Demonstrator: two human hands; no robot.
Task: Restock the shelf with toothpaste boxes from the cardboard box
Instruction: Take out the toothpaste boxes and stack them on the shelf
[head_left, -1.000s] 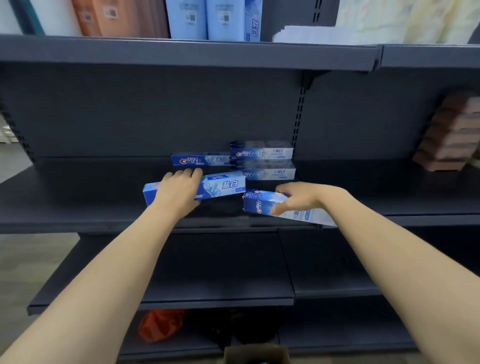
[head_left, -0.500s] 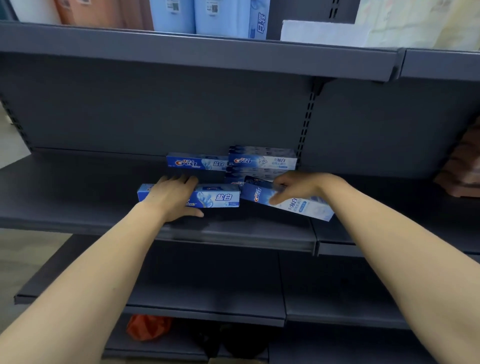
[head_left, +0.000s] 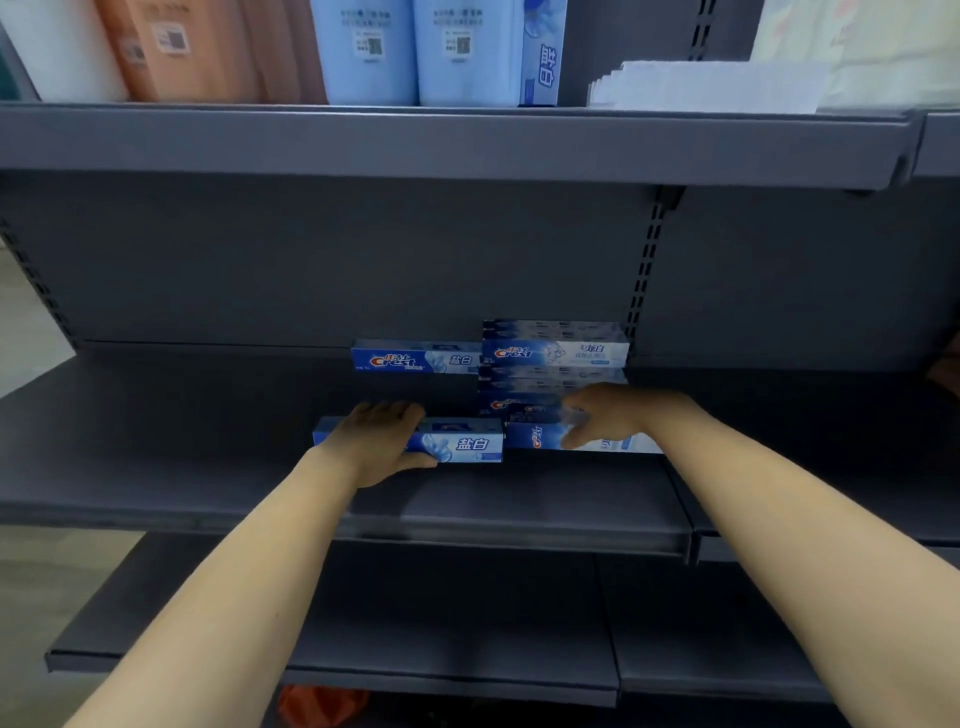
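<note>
Item: middle shelf (head_left: 156, 467), dark grey metal, taken as the landmark for all positions below.

Stock at the back of the shelf: one blue toothpaste box (head_left: 415, 357) is laid flat against the rear panel; just to its right a stack of paler boxes (head_left: 555, 349) is built at least two high, its lower layers partly hidden.

Stock in hand, toward the front of the shelf: a blue box (head_left: 462, 441) is held from above by the left hand (head_left: 382, 441), fingers over the top and thumb along the front face. A pale box (head_left: 535, 436) is covered by the right hand (head_left: 602, 415); the fingers are blurred, so whether that grip is clenched on the box or merely pressing on it cannot be told. The two front boxes lie end to end, touching or nearly so.

Cardboard box: not in view.

Risks, as judged:
- The rear stack may be nudged and toppled if the pale box is pushed back too hard, since it lies directly in front of the stack.
- The pale box projects past the right end of the shelf panel; it may be tipped at the joint if released there.
- The blue box may be skewed out of line with the rear blue box if it is pushed from one end only.
- Adjoining ends may be scuffed or crushed if both boxes are slid inward together.
</note>
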